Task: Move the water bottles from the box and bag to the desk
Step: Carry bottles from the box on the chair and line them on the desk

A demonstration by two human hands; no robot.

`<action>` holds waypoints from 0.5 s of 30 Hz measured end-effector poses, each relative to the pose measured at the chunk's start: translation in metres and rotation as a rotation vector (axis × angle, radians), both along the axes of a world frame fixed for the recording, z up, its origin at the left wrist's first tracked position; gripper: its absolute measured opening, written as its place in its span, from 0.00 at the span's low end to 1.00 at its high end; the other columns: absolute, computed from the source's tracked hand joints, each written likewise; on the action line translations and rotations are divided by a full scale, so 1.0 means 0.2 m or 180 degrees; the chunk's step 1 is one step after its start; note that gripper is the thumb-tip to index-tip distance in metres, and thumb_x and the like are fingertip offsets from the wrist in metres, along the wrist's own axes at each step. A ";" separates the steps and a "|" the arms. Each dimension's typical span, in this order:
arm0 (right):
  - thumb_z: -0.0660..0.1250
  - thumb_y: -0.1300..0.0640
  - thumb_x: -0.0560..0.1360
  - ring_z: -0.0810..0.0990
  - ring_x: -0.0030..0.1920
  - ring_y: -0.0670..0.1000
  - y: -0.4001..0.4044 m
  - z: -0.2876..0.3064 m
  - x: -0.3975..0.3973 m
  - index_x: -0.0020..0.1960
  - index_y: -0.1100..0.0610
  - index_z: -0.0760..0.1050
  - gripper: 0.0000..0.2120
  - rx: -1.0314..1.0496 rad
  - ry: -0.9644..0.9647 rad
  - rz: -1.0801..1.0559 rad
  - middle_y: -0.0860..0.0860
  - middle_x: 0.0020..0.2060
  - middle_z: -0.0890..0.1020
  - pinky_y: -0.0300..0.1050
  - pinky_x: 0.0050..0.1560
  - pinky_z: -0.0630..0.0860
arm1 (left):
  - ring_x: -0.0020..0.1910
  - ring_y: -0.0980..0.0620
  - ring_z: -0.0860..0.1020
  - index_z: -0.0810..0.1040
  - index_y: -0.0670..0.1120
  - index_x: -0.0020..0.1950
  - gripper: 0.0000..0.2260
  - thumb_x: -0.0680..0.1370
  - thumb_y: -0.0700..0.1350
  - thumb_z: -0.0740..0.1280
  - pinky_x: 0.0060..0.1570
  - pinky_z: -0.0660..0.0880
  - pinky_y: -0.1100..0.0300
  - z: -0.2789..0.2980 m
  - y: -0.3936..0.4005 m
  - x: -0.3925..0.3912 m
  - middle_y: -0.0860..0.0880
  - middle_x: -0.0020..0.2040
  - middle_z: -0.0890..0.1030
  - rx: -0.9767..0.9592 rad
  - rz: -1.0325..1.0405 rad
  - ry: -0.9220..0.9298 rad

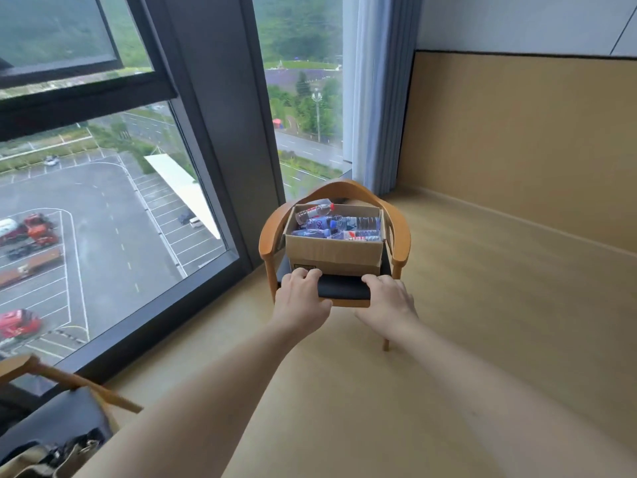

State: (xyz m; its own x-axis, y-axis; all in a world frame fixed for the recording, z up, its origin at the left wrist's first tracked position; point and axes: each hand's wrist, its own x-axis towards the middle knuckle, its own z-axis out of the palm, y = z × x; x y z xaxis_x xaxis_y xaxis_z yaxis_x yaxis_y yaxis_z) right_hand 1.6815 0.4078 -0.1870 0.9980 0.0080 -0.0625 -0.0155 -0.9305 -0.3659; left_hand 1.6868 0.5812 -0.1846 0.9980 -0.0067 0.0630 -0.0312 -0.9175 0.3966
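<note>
An open cardboard box (332, 251) stands on the dark seat of a wooden armchair (402, 236) by the window. Several plastic water bottles (358, 224) lie inside it, one with a red cap (315, 211) at the back left. Both my arms reach forward. My left hand (300, 296) grips the seat's front edge just below the box's left corner, fingers curled over the top. My right hand (387, 300) grips the same edge below the box's right corner. A beige bag (51, 457) shows at the bottom left, its contents unclear.
A floor-to-ceiling window (103, 201) fills the left side, with a curtain (379, 98) at its right end. A second wooden chair (69, 384) with a grey cushion sits at the bottom left. Light wooden floor (499, 322) spreads to the right up to a wood-panelled wall.
</note>
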 end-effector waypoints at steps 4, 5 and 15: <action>0.69 0.44 0.71 0.70 0.61 0.55 -0.01 -0.11 0.38 0.67 0.48 0.69 0.27 -0.0083 0.0137 -0.0048 0.51 0.60 0.74 0.51 0.58 0.71 | 0.65 0.47 0.68 0.70 0.51 0.72 0.26 0.75 0.52 0.70 0.60 0.74 0.52 -0.10 0.01 0.41 0.49 0.67 0.73 -0.0050 -0.0045 0.0086; 0.70 0.44 0.71 0.70 0.61 0.55 -0.01 -0.14 0.49 0.68 0.48 0.69 0.27 -0.0088 0.0149 -0.0092 0.51 0.61 0.74 0.51 0.58 0.71 | 0.66 0.47 0.68 0.69 0.51 0.73 0.26 0.75 0.52 0.70 0.61 0.74 0.51 -0.12 0.02 0.53 0.48 0.67 0.72 -0.0071 -0.0043 0.0103; 0.71 0.45 0.72 0.71 0.63 0.56 0.04 -0.24 1.58 0.71 0.50 0.66 0.31 -0.0184 0.0440 -0.0379 0.52 0.62 0.74 0.51 0.58 0.71 | 0.68 0.46 0.68 0.68 0.51 0.74 0.27 0.75 0.50 0.70 0.63 0.71 0.50 -0.25 0.11 1.70 0.47 0.69 0.71 -0.0071 -0.0242 0.0502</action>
State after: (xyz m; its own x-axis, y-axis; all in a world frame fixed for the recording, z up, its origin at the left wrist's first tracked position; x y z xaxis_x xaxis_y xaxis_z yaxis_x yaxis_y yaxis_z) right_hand 1.9967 0.4157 -0.2342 0.9736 -0.1173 -0.1961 -0.1732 -0.9385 -0.2987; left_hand 2.0267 0.6023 -0.2342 0.9922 -0.0829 -0.0933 -0.0360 -0.9057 0.4223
